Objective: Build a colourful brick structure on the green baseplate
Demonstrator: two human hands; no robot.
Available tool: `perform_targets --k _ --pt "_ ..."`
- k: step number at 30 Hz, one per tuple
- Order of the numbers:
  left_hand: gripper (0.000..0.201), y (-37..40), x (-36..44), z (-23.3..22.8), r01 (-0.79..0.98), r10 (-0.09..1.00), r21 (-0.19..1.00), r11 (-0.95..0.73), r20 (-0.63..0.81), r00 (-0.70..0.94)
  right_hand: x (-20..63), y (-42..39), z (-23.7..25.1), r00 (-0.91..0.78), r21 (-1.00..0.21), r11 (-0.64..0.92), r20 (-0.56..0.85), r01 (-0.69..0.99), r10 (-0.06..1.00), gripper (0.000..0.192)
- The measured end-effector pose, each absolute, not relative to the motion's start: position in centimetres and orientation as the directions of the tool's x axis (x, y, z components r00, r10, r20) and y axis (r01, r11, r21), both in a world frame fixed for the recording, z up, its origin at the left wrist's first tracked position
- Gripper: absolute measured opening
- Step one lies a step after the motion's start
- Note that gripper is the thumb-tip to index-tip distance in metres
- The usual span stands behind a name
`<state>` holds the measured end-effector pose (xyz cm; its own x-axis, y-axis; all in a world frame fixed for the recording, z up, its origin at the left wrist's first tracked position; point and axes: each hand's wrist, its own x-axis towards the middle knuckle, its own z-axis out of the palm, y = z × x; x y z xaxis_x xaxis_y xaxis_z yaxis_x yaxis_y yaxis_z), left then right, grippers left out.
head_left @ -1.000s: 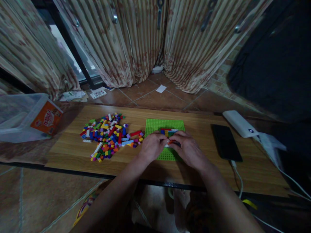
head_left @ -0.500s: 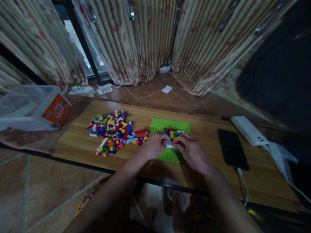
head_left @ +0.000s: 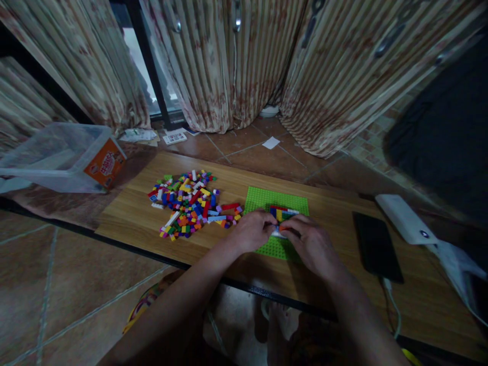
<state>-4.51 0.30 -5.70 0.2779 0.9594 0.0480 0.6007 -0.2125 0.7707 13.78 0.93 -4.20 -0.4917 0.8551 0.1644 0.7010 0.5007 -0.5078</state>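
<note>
On green baseplate [head_left: 263, 199]: left hand [head_left: 254, 231], right hand [head_left: 311, 245] pinching brick stack [head_left: 281, 219].

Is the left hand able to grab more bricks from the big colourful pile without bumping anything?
Probably yes. The left hand rests at the green baseplate, and the brick pile lies just to its left on the same wooden table. Only bare tabletop and a few stray bricks show between them.

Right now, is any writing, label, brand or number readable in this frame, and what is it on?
Nothing can be quoted.
Orange label on the clear plastic bin: white characters, too blurred to read.
Paper slip with barcode on the floor: print too small.
Phone and power bank: no legible marking.
</note>
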Motion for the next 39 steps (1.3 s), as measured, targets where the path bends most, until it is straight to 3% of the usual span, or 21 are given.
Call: perform_targets --k 15,23,32,39 --pt "0.021 0.1 -4.0 -5.0 0.61 0.971 0.767 -0.198 0.068 0.23 14.1 1.1 -4.9 -0.504 -0.565 0.549 0.252 0.616 0.826 0.015" --pt "0.024 0.2 -3.3 -4.6 0.659 0.981 0.733 -0.17 0.059 0.187 14.0 1.0 -4.6 -0.422 -0.557 0.486 0.25 0.674 0.871 0.007" --pt "0.02 -0.2 -3.0 -4.3 0.696 0.977 0.693 -0.19 0.064 0.203 15.8 0.7 -4.5 -0.307 -0.578 0.381 0.225 0.722 0.925 0.017" --pt "0.019 -0.3 -2.6 -4.1 0.737 0.976 0.643 -0.205 0.075 0.206 16.2 0.6 -4.6 -0.348 -0.626 0.419 0.242 0.657 0.906 0.01"
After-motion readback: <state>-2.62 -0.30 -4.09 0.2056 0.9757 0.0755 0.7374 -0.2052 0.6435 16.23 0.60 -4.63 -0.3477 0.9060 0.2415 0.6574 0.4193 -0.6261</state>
